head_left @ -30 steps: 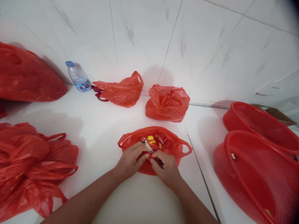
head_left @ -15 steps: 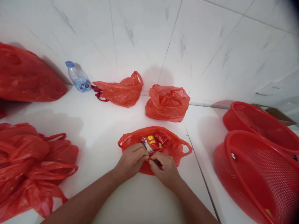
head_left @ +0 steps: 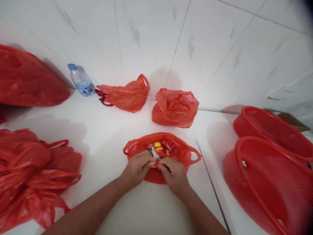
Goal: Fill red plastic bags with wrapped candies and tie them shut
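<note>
A small red plastic bag [head_left: 181,153] lies open on the white floor in front of me, with red and yellow packets [head_left: 160,148] inside it. My left hand [head_left: 137,168] and my right hand [head_left: 174,174] meet at the bag's near edge. Both pinch the red plastic there, fingers curled tight, fingertips almost touching each other. The bag's two loop handles stick out to the left and right.
Two filled red bags [head_left: 174,107] [head_left: 127,96] sit by the wall, beside a water bottle [head_left: 80,81]. A heap of red bags [head_left: 31,176] lies at left, a big red sack [head_left: 26,78] behind it. Two red mesh baskets [head_left: 271,186] [head_left: 274,130] stand at right.
My fingers have drawn closer together on the bag's near edge, working the plastic between them. Nothing else has moved.
</note>
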The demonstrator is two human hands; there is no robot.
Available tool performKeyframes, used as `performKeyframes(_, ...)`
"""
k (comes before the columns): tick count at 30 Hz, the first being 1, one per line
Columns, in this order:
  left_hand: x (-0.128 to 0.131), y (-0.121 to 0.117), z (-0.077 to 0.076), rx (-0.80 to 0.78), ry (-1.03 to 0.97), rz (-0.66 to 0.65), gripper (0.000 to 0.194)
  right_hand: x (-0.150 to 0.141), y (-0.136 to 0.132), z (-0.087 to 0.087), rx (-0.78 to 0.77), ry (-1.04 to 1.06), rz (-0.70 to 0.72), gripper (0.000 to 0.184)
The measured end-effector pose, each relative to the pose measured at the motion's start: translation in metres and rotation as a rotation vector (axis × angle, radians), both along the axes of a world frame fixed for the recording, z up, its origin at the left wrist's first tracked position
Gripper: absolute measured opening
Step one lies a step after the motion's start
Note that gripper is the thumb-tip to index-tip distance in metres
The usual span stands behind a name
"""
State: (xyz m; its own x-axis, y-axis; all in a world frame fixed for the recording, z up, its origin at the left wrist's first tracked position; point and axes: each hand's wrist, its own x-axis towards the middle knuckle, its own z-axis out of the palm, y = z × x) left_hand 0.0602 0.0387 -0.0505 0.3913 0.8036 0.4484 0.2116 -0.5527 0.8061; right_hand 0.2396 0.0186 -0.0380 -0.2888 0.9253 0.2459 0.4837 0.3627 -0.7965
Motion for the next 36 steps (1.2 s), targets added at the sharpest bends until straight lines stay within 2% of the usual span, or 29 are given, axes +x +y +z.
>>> performKeyframes(6,0.0002,0.0018,0.002,0.014,0.043,0.001,0.019,-0.0012,-0.0007,0.0,-0.001,0.014,0.013,0.014)
performKeyframes(14,0.0004,-0.0011,-0.001,0.073,-0.005,0.083,0.015,-0.0046,-0.0004,0.0055,-0.113,-0.011,0.013,0.01)
performKeyframes(17,0.0002,-0.0019,0.0002,0.058,0.006,0.104,0.011,-0.0041,0.0001,0.0057,-0.077,-0.023,0.056,0.013)
performKeyframes(19,0.0002,-0.0019,0.0013,0.037,0.026,0.109,0.007,-0.0029,0.0004,0.0056,-0.065,-0.029,0.033,0.014)
performKeyframes(25,0.0009,-0.0001,-0.0003,-0.022,0.092,0.077,0.012,-0.0001,0.0003,0.0043,-0.111,-0.043,-0.034,0.018)
performKeyframes(29,0.0003,0.0007,-0.0026,0.018,0.105,0.114,0.019,-0.0014,-0.0007,0.0026,-0.117,-0.048,-0.036,0.015)
performKeyframes(32,0.0004,0.0003,-0.0037,0.062,0.101,0.123,0.021,-0.0031,-0.0014,0.0024,-0.176,-0.006,-0.034,0.007)
performKeyframes(36,0.0011,-0.0003,-0.0055,0.095,0.111,0.116,0.025,-0.0049,-0.0017,0.005,-0.215,0.031,-0.016,0.007)
